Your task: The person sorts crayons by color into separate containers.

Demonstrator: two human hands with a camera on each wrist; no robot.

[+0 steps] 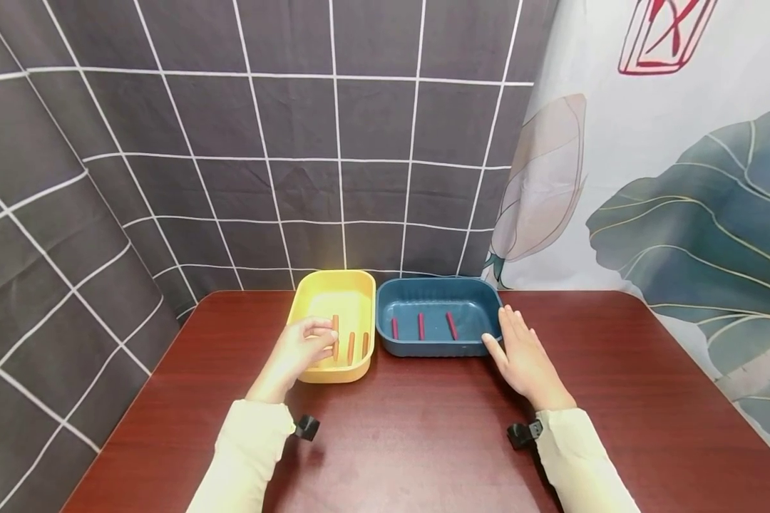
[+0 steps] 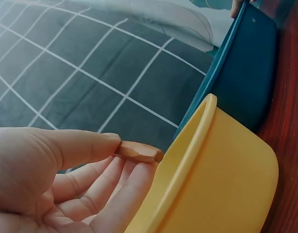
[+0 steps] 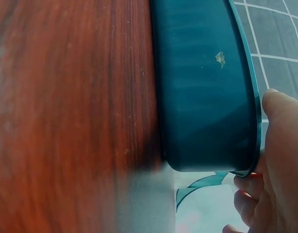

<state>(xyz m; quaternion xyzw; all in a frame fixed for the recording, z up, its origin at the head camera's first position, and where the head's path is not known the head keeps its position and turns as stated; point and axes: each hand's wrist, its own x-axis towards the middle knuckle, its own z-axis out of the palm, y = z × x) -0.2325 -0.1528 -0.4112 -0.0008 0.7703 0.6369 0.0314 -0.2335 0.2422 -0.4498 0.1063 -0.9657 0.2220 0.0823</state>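
My left hand pinches an orange-brown stick between thumb and fingers, over the left side of a yellow tub. Two more such sticks lie on the tub's floor, to the right of the held one. Close against the yellow tub stands a blue tub with three dark pink sticks spaced out inside it. At the blue tub's right end rests my right hand, its fingers extended along the outer side and its thumb at the rim near the front corner.
Both tubs stand near the back edge of a reddish-brown wooden table. A dark grey cloth with white grid lines hangs behind and to the left. On the right hangs a pale leaf-patterned curtain.
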